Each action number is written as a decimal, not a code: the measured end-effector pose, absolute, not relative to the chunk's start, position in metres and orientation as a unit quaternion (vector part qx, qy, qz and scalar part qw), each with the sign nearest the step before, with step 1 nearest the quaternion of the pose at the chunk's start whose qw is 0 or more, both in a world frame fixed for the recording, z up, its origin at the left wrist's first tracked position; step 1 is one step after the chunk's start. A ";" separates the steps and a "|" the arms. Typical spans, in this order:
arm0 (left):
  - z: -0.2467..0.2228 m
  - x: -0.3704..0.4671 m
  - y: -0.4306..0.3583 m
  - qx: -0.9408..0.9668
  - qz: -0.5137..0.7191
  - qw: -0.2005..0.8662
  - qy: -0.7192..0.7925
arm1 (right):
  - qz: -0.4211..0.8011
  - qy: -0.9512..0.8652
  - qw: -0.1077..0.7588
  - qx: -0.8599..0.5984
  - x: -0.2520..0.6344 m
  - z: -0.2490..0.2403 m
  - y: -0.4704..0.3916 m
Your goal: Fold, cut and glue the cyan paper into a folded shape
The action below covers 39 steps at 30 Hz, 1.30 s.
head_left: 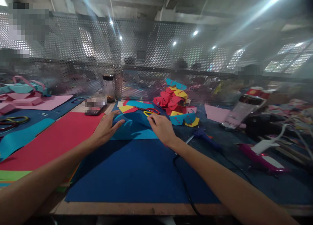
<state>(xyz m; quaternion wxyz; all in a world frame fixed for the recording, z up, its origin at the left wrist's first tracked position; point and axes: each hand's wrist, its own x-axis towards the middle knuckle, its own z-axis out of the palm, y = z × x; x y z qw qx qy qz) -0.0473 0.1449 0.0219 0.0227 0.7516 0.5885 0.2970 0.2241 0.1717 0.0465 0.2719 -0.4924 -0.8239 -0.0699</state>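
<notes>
A bright blue sheet [133,124], paper or thin foam, lies bent on the dark blue mat [137,172], its far part lifted into a curve. My right hand [162,127] has thumb and fingers closed on its right edge. At the sheet's left side is my left hand [107,125], fingers apart, the thumb lying over the edge. Just behind the sheet are scissors [152,112] with red and yellow handles, resting on yellow, red and blue cut pieces [129,108]. A heap of red, yellow and blue folded pieces with dots [174,101] stands to the right.
On the left lie a red sheet [61,133], a phone [94,107] and more scissors [14,120]. A blue glue gun [207,138] with a cord, a magenta device [262,159] and a clear bottle [238,112] are at right. A perforated metal screen [144,55] closes the back.
</notes>
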 end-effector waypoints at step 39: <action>0.017 -0.045 0.141 0.873 0.131 -0.024 0.469 | -0.004 -0.716 0.511 -0.475 0.248 0.063 0.187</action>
